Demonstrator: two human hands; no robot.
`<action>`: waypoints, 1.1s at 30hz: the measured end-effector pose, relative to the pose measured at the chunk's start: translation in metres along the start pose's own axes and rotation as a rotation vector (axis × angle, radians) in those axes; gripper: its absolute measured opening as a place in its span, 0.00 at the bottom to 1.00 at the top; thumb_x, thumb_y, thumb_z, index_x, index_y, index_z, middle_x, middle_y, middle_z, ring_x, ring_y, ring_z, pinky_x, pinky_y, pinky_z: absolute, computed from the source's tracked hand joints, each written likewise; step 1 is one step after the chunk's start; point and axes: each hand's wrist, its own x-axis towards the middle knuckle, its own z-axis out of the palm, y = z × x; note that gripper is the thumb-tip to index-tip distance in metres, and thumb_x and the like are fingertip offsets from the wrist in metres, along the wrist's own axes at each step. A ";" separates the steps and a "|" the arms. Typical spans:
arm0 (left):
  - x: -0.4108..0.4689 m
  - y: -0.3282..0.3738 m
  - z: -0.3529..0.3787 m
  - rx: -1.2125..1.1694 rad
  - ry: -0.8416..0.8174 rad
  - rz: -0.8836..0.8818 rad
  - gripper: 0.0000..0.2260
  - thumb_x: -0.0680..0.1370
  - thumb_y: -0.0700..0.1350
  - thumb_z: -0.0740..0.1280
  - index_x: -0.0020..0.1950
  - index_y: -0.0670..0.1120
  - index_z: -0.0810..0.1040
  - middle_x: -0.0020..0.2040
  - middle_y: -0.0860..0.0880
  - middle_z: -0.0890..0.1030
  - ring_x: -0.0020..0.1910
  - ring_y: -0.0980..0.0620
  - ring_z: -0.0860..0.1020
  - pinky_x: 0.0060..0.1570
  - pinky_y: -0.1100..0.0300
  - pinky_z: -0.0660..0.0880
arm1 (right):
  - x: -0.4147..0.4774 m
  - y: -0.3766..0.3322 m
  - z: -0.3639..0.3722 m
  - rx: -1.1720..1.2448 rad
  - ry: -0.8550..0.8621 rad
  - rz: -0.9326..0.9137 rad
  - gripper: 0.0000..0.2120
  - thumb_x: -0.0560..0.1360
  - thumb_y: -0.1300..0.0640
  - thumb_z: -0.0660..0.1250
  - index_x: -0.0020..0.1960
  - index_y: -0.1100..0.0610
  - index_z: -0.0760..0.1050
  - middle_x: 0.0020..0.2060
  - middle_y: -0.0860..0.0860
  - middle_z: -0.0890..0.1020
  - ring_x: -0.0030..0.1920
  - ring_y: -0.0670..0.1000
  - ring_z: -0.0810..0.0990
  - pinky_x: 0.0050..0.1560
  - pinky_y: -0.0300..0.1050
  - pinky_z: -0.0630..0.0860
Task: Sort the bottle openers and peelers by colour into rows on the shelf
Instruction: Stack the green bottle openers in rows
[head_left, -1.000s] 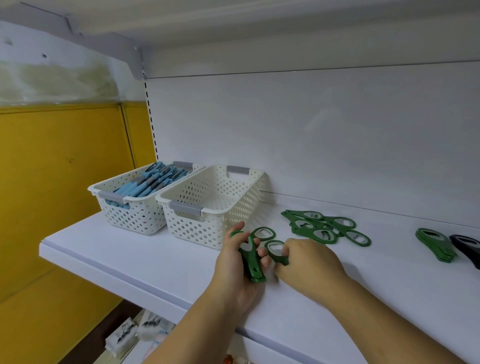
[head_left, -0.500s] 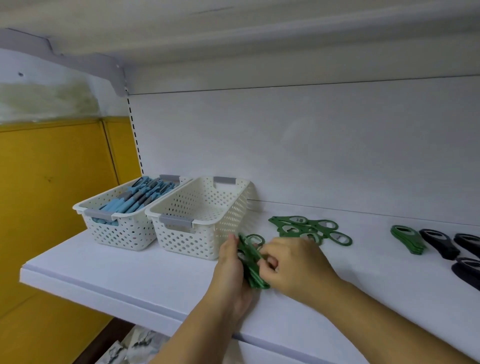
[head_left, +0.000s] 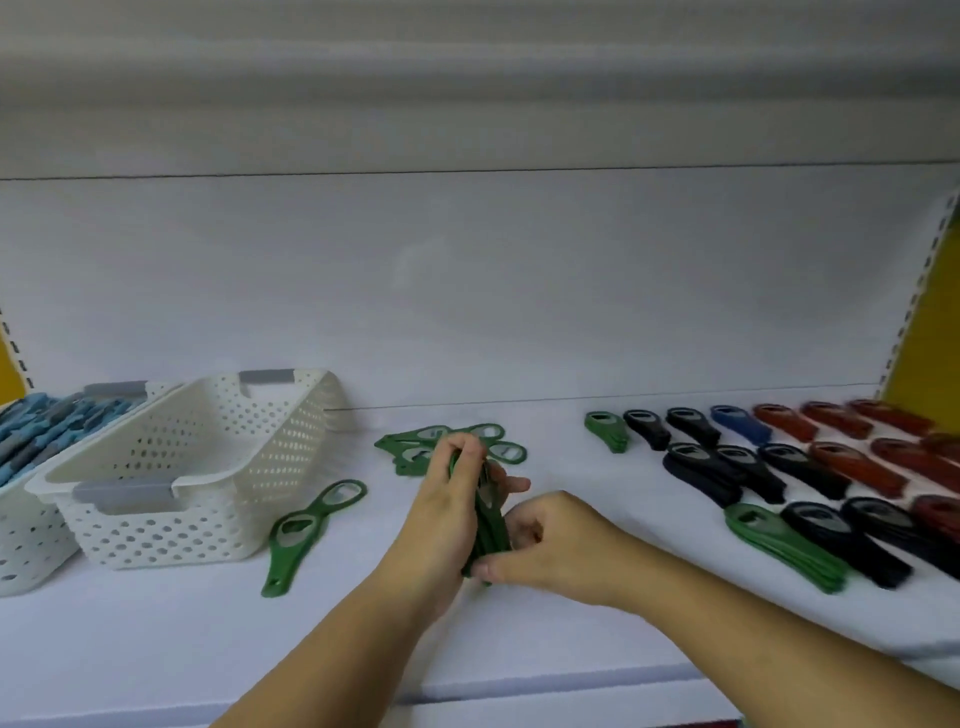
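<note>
Green bottle openers (head_left: 485, 525) stacked upright mid-shelf, sorted coloured rows (head_left: 810, 467) right

My left hand (head_left: 444, 512) stands on edge, fingers curled over the green opener stack (head_left: 492, 525). My right hand (head_left: 556, 545) pinches its near end. Both forearms cross the front edge of the shelf (head_left: 156, 649).

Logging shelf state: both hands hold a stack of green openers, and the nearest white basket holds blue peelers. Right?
Not quite: the head view shows the nearest white basket empty; the blue peelers lie in the other basket, farther left. The left hand and right hand do hold the stack of green openers.
</note>
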 end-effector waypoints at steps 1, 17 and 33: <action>0.003 -0.003 0.011 0.052 -0.049 0.024 0.11 0.82 0.52 0.56 0.44 0.51 0.73 0.41 0.46 0.76 0.48 0.50 0.83 0.55 0.44 0.76 | -0.003 0.003 -0.006 0.029 0.014 0.036 0.20 0.68 0.51 0.76 0.27 0.52 0.66 0.22 0.42 0.66 0.25 0.43 0.64 0.28 0.37 0.60; 0.041 -0.040 0.047 0.453 -0.667 0.225 0.27 0.73 0.42 0.73 0.67 0.62 0.70 0.59 0.52 0.74 0.59 0.54 0.75 0.59 0.63 0.73 | -0.025 0.052 -0.061 0.026 0.146 0.092 0.13 0.69 0.57 0.69 0.32 0.40 0.79 0.41 0.49 0.83 0.40 0.47 0.76 0.41 0.47 0.72; 0.056 -0.054 0.035 0.359 -0.611 0.460 0.26 0.63 0.50 0.77 0.60 0.60 0.78 0.56 0.59 0.77 0.53 0.56 0.80 0.48 0.67 0.77 | -0.013 0.080 -0.052 -0.141 0.196 0.036 0.25 0.63 0.39 0.71 0.36 0.62 0.75 0.32 0.59 0.77 0.33 0.52 0.73 0.35 0.47 0.68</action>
